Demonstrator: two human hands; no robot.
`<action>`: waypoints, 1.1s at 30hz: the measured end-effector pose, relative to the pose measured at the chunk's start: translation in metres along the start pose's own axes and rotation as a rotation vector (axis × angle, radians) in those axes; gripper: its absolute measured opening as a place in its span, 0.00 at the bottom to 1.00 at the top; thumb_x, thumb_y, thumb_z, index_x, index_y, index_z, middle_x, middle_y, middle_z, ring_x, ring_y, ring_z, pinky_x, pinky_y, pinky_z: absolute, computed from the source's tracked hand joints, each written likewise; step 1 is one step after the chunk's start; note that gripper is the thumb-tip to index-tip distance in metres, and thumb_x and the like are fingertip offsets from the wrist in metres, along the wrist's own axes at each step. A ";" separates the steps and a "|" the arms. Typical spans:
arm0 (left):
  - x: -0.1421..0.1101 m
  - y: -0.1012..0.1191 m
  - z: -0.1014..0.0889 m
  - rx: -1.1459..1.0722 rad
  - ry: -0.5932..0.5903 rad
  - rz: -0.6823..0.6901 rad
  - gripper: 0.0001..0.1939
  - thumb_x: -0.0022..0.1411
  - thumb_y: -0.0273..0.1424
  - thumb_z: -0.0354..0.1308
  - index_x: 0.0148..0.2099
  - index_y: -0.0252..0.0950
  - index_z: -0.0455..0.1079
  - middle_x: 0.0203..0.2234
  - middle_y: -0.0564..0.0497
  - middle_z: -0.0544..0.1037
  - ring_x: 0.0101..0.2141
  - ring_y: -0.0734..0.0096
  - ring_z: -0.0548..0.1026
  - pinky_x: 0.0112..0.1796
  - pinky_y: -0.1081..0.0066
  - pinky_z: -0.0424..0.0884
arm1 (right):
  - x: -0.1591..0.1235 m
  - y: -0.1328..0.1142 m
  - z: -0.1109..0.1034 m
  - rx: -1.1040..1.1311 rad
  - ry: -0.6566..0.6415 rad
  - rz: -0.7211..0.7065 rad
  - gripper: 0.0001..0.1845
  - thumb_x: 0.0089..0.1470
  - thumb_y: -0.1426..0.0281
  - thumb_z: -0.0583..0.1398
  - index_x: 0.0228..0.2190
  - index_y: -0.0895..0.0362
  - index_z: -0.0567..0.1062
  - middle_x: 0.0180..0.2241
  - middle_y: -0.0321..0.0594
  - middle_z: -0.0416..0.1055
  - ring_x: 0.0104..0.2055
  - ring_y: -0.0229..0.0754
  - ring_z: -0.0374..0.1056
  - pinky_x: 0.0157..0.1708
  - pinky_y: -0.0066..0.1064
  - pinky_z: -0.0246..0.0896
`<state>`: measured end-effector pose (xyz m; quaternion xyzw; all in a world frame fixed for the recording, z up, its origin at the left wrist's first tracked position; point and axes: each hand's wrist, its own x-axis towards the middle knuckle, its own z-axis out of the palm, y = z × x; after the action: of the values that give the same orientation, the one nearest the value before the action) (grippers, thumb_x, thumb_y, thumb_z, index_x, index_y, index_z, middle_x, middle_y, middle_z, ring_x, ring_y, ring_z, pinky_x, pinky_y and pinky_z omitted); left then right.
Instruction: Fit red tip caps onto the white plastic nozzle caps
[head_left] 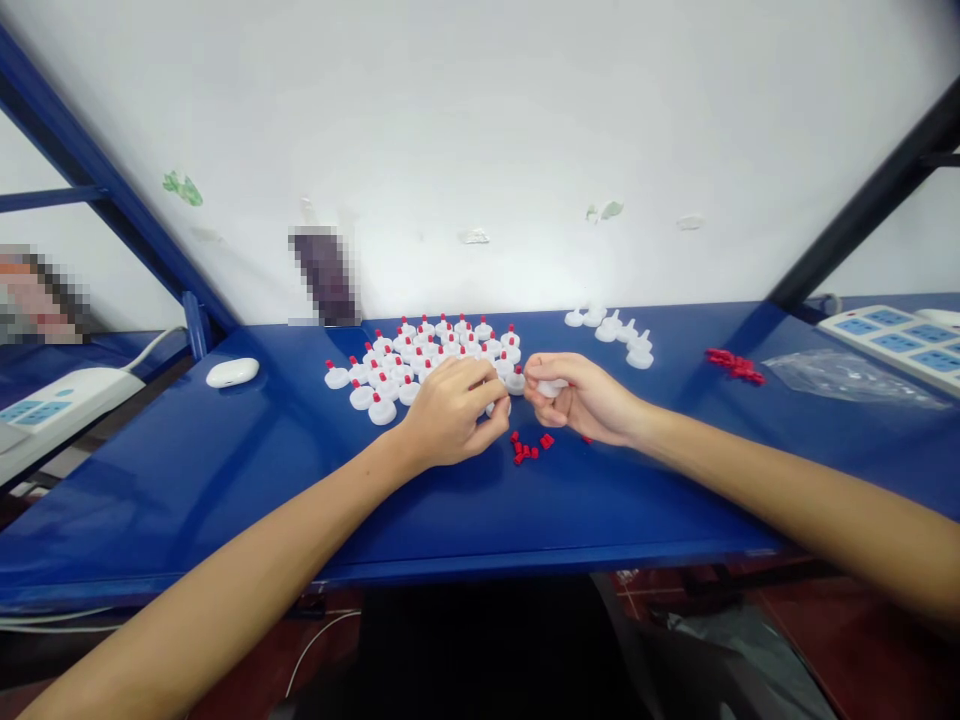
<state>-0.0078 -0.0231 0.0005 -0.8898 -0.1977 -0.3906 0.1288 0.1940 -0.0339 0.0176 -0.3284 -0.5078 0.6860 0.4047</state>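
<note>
My right hand (pixel 574 395) is closed, its thumb and fingers around a white nozzle cap (pixel 553 387). Close by on the left, my left hand (pixel 459 410) has its fingers curled on another white nozzle cap (pixel 496 407), mostly hidden by them. Beyond and beside the left hand stands a group of white nozzle caps with red tips (pixel 382 410), several of them covered by that hand. Small red tip caps (pixel 523 452) lie loose on the blue table (pixel 480 520) just below the hands.
Several white nozzle caps without red tips (pixel 639 353) are at the back right. Further right lie a pile of red tip caps (pixel 735 365) and a clear plastic bag (pixel 847 378). A white earbud case (pixel 232 373) sits left; power strips (pixel 900 340) flank the table. A phone (pixel 328 280) leans on the wall.
</note>
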 end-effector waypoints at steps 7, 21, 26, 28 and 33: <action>0.000 -0.001 0.000 -0.001 -0.018 0.018 0.10 0.64 0.25 0.51 0.29 0.35 0.67 0.25 0.50 0.72 0.27 0.70 0.66 0.32 0.67 0.63 | -0.002 -0.002 -0.001 0.093 -0.016 0.030 0.16 0.61 0.64 0.57 0.23 0.58 0.68 0.21 0.33 0.60 0.18 0.31 0.51 0.20 0.25 0.45; -0.001 -0.002 0.000 -0.014 -0.041 0.054 0.09 0.63 0.25 0.51 0.30 0.36 0.68 0.25 0.51 0.73 0.27 0.70 0.66 0.32 0.67 0.63 | -0.002 -0.005 -0.005 0.128 0.051 -0.067 0.23 0.56 0.55 0.54 0.19 0.57 0.69 0.20 0.38 0.59 0.22 0.36 0.49 0.22 0.30 0.44; -0.001 -0.002 0.000 -0.010 -0.062 0.069 0.10 0.63 0.25 0.50 0.30 0.36 0.67 0.23 0.51 0.72 0.26 0.70 0.66 0.31 0.67 0.62 | -0.005 -0.007 -0.005 0.044 0.083 -0.083 0.26 0.53 0.50 0.52 0.16 0.55 0.67 0.15 0.37 0.55 0.19 0.37 0.46 0.21 0.31 0.44; -0.001 -0.002 0.000 -0.016 -0.075 0.078 0.10 0.64 0.26 0.49 0.30 0.36 0.68 0.23 0.51 0.72 0.26 0.70 0.66 0.31 0.67 0.62 | -0.003 -0.007 -0.007 0.029 0.095 -0.099 0.27 0.53 0.48 0.51 0.15 0.55 0.67 0.15 0.39 0.59 0.18 0.38 0.50 0.20 0.32 0.48; -0.001 -0.001 0.000 -0.044 -0.115 0.108 0.10 0.64 0.26 0.49 0.31 0.36 0.68 0.22 0.52 0.72 0.25 0.71 0.66 0.30 0.67 0.62 | 0.002 -0.005 -0.016 -0.023 0.044 -0.046 0.33 0.57 0.46 0.49 0.14 0.56 0.68 0.15 0.41 0.64 0.15 0.39 0.58 0.19 0.34 0.53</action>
<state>-0.0089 -0.0225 0.0004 -0.9228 -0.1480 -0.3355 0.1184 0.2076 -0.0243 0.0180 -0.3362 -0.5143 0.6631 0.4276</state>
